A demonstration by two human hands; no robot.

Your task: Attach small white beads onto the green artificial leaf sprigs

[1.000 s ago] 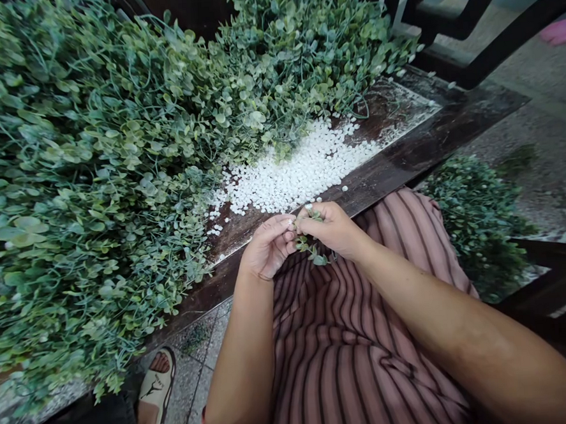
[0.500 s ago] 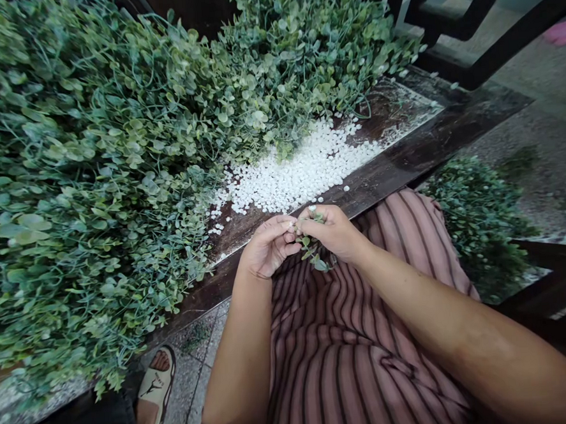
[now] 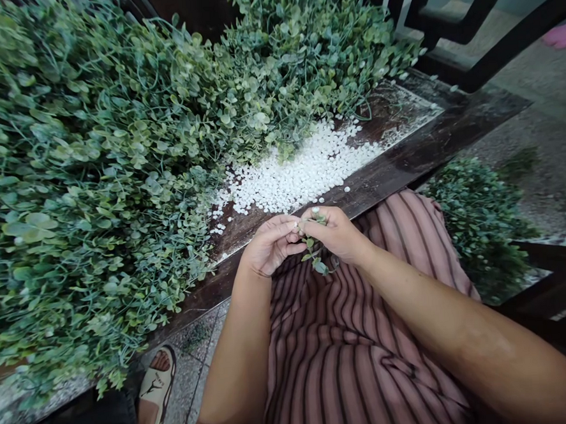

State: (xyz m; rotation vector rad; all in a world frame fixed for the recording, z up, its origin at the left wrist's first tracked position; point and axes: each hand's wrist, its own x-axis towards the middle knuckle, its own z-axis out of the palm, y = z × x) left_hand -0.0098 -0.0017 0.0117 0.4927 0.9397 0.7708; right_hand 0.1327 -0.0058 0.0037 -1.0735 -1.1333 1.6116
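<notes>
Green sprig [image 3: 310, 243], pinched in the right hand [image 3: 336, 232] — it hangs between both hands, long axis running down toward the lap [image 3: 367, 335]. Left hand [image 3: 268, 245] meets its top, seemingly nipping a white bead [image 3: 295, 225] — counter [image 3: 381, 175] just beyond.

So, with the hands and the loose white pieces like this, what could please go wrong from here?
The leafy sprig in the right hand hangs over the striped cloth; it might drop there if the grip loosens.
The white pieces lie loose near the edge of the dark surface, so a brush of the hands could scatter some.
The foliage heap overhangs that edge at lower left; a knock might drag some down.
</notes>
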